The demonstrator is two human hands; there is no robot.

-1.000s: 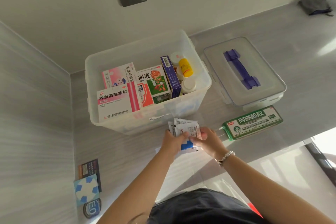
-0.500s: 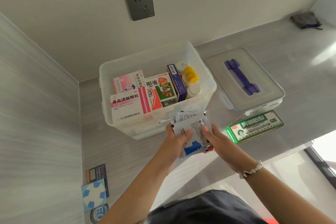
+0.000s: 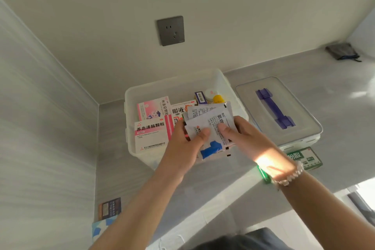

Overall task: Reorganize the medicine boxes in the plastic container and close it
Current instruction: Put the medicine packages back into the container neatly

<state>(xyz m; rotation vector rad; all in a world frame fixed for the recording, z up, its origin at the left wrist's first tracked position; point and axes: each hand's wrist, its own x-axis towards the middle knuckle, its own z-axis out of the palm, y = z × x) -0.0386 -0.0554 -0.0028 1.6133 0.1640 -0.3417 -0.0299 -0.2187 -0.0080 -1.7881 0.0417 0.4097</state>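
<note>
A clear plastic container (image 3: 129,105) stands open on the grey counter, holding upright medicine boxes: a pink-and-white box (image 3: 151,136) at the front left, a pink box (image 3: 152,107) behind it, a purple box (image 3: 200,97) and small bottles (image 3: 218,98) at the back right. My left hand (image 3: 183,146) and my right hand (image 3: 241,134) together grip a stack of white medicine sachets (image 3: 211,128), held over the container's front right part. The sachets hide some boxes beneath. The clear lid (image 3: 304,119) with a purple handle (image 3: 274,110) lies to the right.
A green medicine box (image 3: 306,157) lies on the counter in front of the lid, partly behind my right wrist. A grey wall socket (image 3: 170,30) is above the container. A dark pouch (image 3: 342,50) sits far right. Cards (image 3: 108,208) lie at the lower left.
Both hands have lifted the sachets from the counter in front of the container up and over its front rim. The camera view has also shifted.
</note>
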